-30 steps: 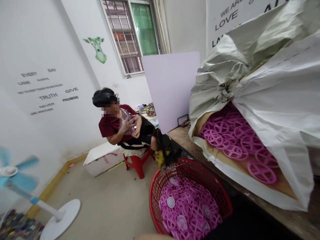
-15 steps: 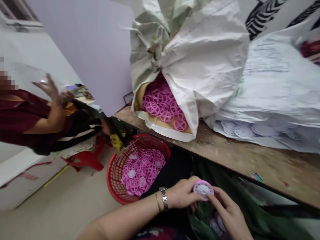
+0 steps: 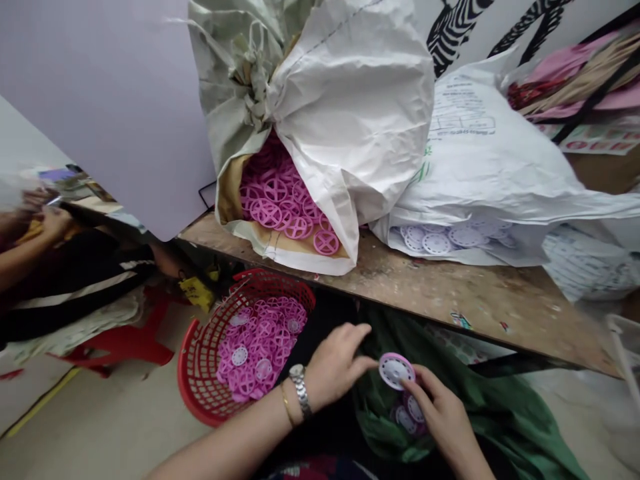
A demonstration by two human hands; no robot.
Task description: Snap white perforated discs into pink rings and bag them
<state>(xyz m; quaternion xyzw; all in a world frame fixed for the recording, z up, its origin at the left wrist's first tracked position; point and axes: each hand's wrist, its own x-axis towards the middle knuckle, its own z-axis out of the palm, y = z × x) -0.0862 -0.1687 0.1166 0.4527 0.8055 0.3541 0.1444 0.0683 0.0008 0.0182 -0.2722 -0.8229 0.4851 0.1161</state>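
Note:
My right hand [image 3: 440, 407] pinches a round plastic wheel [image 3: 395, 371] by its lower right rim; the wheel has a white face and a pink edge. My left hand [image 3: 336, 365], with a watch on the wrist, is beside it with thumb and fingers apart, and it holds nothing. Below the wheel is an open green bag [image 3: 380, 427] with several more pink-and-white wheels [image 3: 409, 413] inside. Left of my forearm stands a red basket [image 3: 193, 370] full of pink spoked rings [image 3: 260, 347], with a few white discs [image 3: 239, 356] on top.
On the wooden bench [image 3: 400, 280] a white sack [image 3: 360, 127] gapes open, showing pink rings [image 3: 285, 193]. Right of it lies a white bag [image 3: 480, 153] with white discs [image 3: 437, 243]. A co-worker's arms [image 3: 37, 233] and a red stool [image 3: 120, 340] are at far left.
My left hand has let go of the wheel and drawn back to the left; the right hand alone holds it now. The view has swung right.

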